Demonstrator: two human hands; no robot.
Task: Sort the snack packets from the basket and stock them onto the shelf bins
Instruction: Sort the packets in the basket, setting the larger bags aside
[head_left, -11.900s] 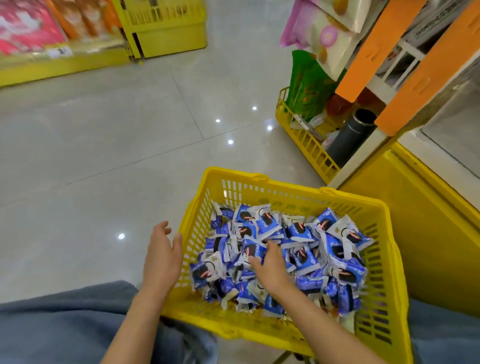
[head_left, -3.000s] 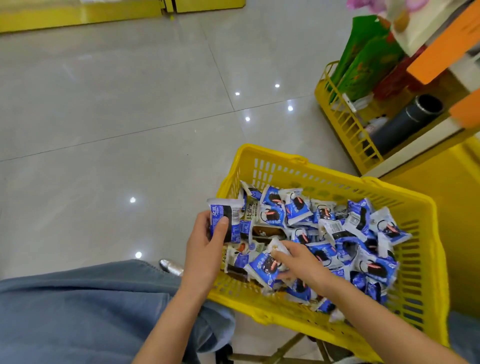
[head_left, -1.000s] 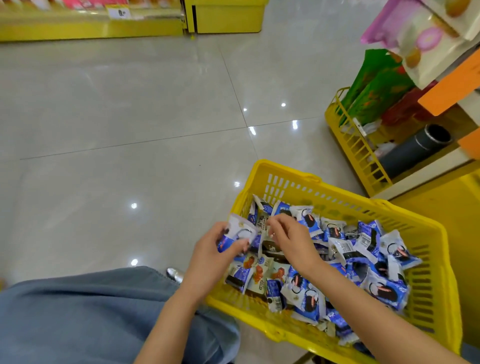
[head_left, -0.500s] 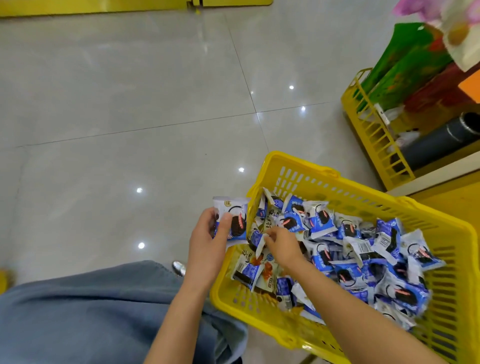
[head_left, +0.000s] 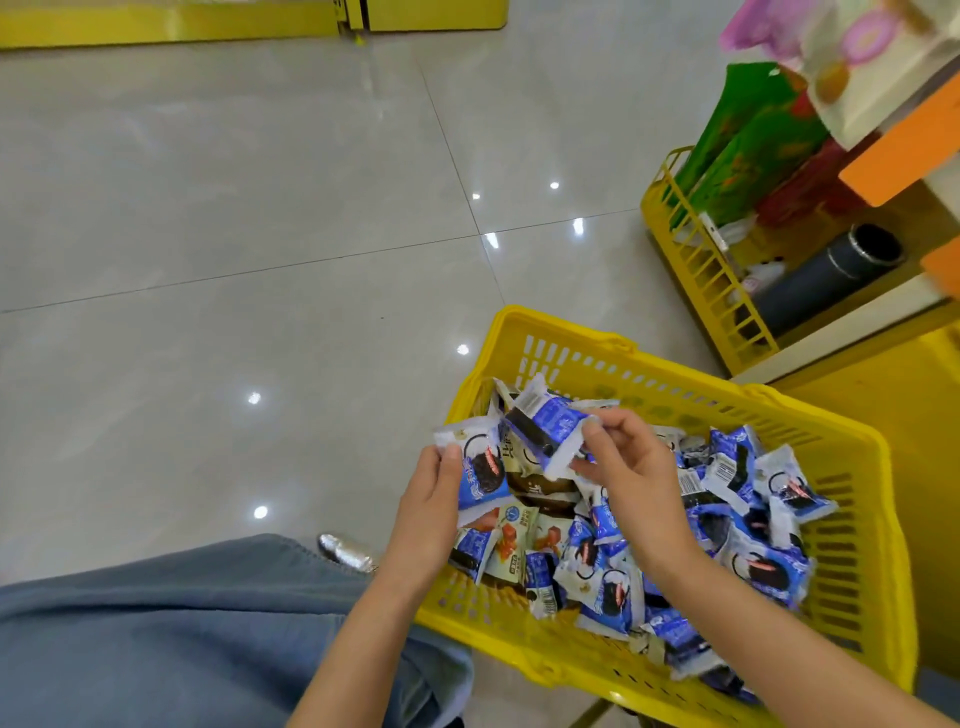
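Note:
A yellow plastic basket (head_left: 675, 387) sits in front of me, filled with several blue-and-white cookie packets (head_left: 763, 566) and a few cream packets with orange pictures (head_left: 511, 538). My left hand (head_left: 428, 512) grips a small stack of blue cookie packets (head_left: 480, 475) at the basket's left rim. My right hand (head_left: 631, 470) pinches another blue packet (head_left: 548, 428) lifted above the pile, close to the left hand's stack.
A yellow wire shelf bin (head_left: 701, 260) at the right holds green snack bags (head_left: 748, 140) and a dark tube (head_left: 826, 273). Orange shelf uprights (head_left: 904, 145) and a yellow shelf base (head_left: 883, 415) stand right. Grey tiled floor (head_left: 234, 234) spreads left. My blue-trousered leg (head_left: 182, 634) is at the bottom left.
My right hand has lifted a blue packet out of the pile and brought it up toward the stack held in my left hand.

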